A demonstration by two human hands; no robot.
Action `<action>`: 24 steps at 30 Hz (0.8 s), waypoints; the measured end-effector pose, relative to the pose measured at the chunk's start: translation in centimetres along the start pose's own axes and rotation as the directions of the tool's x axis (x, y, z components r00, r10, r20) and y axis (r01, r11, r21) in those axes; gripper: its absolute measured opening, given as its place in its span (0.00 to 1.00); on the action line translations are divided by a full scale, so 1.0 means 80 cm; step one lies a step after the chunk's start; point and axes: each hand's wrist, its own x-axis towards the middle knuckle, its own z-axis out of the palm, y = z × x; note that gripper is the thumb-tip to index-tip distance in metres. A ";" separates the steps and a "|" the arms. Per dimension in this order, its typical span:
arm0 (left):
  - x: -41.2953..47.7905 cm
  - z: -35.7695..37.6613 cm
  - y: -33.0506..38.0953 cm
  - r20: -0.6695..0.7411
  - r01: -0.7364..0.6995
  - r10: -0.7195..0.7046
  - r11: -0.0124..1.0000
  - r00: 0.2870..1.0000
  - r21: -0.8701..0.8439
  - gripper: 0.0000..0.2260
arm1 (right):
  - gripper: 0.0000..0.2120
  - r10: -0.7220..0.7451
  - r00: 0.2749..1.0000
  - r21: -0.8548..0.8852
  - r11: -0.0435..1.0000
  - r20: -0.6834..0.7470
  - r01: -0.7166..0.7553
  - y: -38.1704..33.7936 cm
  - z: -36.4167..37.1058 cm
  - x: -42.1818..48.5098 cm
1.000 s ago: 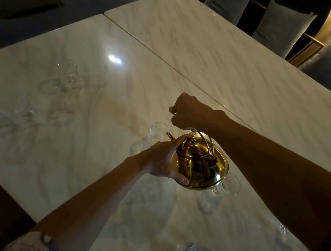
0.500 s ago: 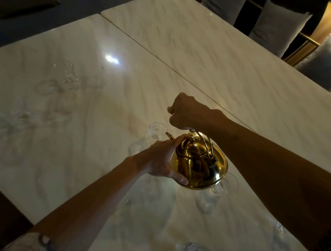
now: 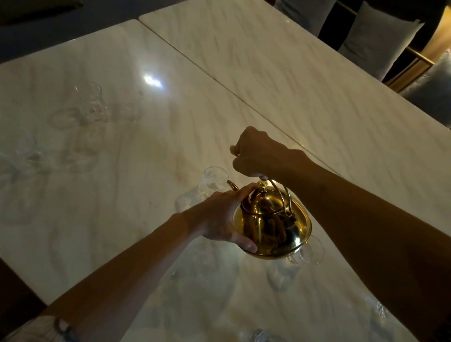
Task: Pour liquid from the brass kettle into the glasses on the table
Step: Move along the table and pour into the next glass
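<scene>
Right hand (image 3: 256,153) clamped the kettle (image 3: 273,226) handle; left hand (image 3: 221,216) gripped its side, spout over a glass (image 3: 213,179) on the bench (image 3: 108,158).

Right hand (image 3: 259,152) fisted at frame centre, arm entering from right; left hand (image 3: 221,216) just below it, fingers spread, seemingly cupped, forearm from lower left.

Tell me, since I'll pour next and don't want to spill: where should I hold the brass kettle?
Take the brass kettle by its arched wire handle, coming from above; it rises over the lid, where the right hand has its grip now. Steady the rounded body from the near left side, as the left hand does, probably keeping the lid seated while the spout tips toward the glass.
</scene>
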 end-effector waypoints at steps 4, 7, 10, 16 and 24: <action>0.000 0.001 0.001 -0.004 -0.009 0.009 1.000 1.000 0.012 0.50 | 0.16 0.010 1.000 0.002 1.000 -0.015 -0.010 0.000 0.000 -0.003; -0.001 0.002 0.001 -0.006 -0.023 0.023 1.000 1.000 0.018 0.49 | 0.18 0.020 0.999 0.007 1.000 -0.036 -0.020 0.001 0.000 -0.007; -0.001 0.004 0.002 -0.011 -0.043 0.043 0.999 0.999 0.020 0.49 | 0.17 0.025 0.999 0.024 0.999 -0.046 -0.024 0.002 -0.001 -0.016; -0.004 0.004 0.008 -0.003 -0.083 0.084 0.994 0.996 0.072 0.53 | 0.14 0.009 0.987 0.091 0.996 -0.159 0.006 0.015 0.000 -0.041; -0.018 0.012 0.011 -0.026 -0.057 0.065 0.970 0.998 0.237 0.49 | 0.21 -0.029 0.948 0.191 0.977 -0.318 0.094 0.022 0.019 -0.101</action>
